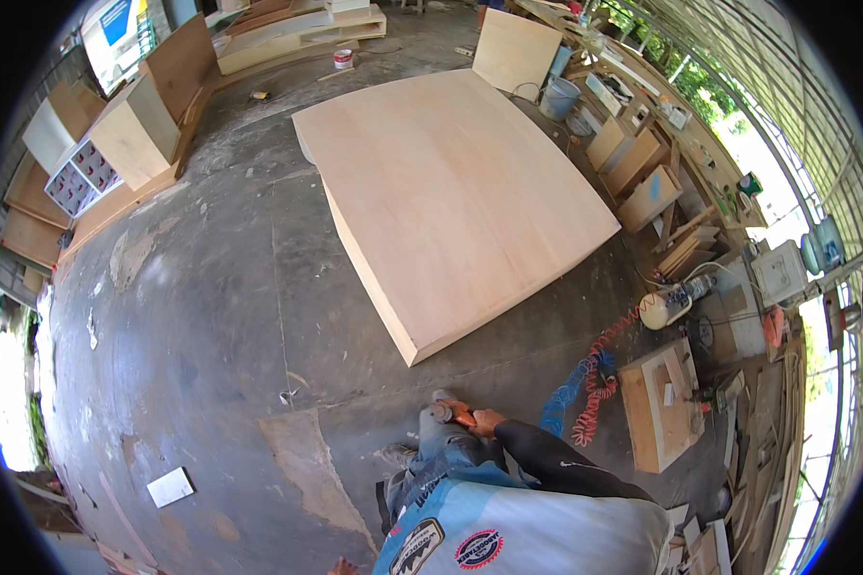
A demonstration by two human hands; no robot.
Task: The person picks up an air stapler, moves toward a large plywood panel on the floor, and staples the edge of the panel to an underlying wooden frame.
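Note:
My right hand (pixel 486 423), at the end of a black sleeve, is closed around an orange power tool with a round grey head, which looks like an angle grinder (pixel 458 413). The tool is in front of my legs, above my shoe. Only a small part of my left hand (pixel 343 567) shows at the lower edge, beside my light blue shirt; its fingers are mostly cut off. Ahead of me a large, pale plywood box (pixel 460 201) lies on the floor with its broad flat face up. Neither hand touches it.
Coiled red and blue air hoses (pixel 585 388) lie right of me, near a small compressor tank (pixel 664 309) and a wooden box (pixel 660 407). A cluttered workbench (pixel 705 153) runs along the right. Cabinets (pixel 134 129) stand far left. A white rectangle (pixel 170 488) lies on the concrete floor.

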